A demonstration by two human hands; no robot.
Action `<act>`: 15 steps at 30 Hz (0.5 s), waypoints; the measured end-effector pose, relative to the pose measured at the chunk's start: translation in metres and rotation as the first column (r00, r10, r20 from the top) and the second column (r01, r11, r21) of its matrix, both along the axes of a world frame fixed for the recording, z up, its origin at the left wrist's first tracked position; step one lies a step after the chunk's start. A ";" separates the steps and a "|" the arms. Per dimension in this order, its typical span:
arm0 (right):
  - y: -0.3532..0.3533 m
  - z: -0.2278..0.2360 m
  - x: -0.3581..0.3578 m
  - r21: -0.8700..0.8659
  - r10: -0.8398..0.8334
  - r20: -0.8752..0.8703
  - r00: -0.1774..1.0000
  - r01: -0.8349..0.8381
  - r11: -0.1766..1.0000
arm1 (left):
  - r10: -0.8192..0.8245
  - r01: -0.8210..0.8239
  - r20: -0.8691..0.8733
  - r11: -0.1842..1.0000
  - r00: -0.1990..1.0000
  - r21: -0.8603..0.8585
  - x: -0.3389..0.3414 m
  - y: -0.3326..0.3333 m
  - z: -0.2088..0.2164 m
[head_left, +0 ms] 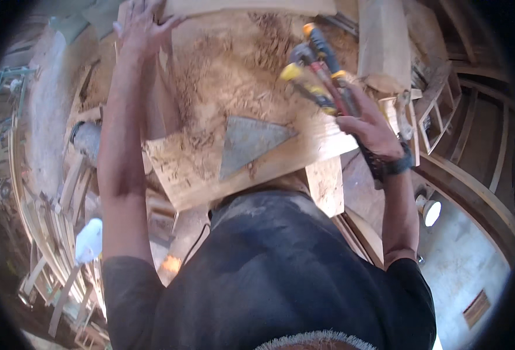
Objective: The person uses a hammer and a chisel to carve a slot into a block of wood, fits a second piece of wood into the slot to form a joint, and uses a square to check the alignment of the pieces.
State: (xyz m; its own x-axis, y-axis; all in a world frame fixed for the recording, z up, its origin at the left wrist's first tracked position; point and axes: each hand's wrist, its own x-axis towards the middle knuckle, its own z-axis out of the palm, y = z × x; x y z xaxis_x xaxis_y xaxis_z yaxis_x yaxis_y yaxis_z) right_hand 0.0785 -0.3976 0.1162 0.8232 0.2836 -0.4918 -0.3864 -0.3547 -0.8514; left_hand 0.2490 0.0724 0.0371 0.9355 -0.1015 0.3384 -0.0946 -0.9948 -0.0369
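Open room separates left hand [139,32] from held tools [329,84].

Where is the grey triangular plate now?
In the head view, the grey triangular plate lies near the middle, by the near edge of the wooden bench top, beside wood shavings, left of the right grip.

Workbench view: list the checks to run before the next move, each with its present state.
1. Bundle of tools gripped by the right hand: ok.
2. Each tool in that bundle identifiable: cannot tell, blurred.
3. Left hand away from the tools: ok, fingers spread at the far left.
4. Grey triangular plate lying on the bench top: ok.
5. Bench top free of shavings: not ok, they're scattered across it.
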 end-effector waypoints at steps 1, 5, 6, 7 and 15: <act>-0.006 0.012 -0.008 0.008 -0.055 -0.011 0.998 0.055 0.998 | 0.002 -0.002 -0.030 1.000 1.000 0.003 -0.008 -0.002 0.000; -0.037 0.042 -0.017 0.063 -0.303 0.045 0.952 0.300 0.952 | -0.193 0.172 0.296 0.980 0.935 0.098 -0.023 -0.026 0.025; -0.046 0.047 -0.010 0.078 -0.300 0.064 0.952 0.295 0.952 | -0.197 0.170 0.295 0.979 0.935 0.113 -0.024 -0.027 0.030; -0.058 0.050 -0.001 0.093 -0.296 0.085 0.951 0.288 0.953 | -0.193 0.164 0.308 0.979 0.932 0.120 -0.024 -0.023 0.026; -0.103 0.076 0.036 0.194 -0.376 0.109 0.920 0.351 0.916 | -0.544 0.322 -0.232 0.732 0.806 -0.600 -0.155 -0.121 0.014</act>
State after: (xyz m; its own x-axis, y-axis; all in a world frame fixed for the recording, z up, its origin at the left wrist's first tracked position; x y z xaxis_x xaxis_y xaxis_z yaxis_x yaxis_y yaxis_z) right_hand 0.1147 -0.5010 0.1926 0.9421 0.0198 -0.3348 -0.3331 -0.0600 -0.9410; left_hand 0.0944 -0.0486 0.0515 0.8896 -0.4451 0.1025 -0.4144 -0.6922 0.5908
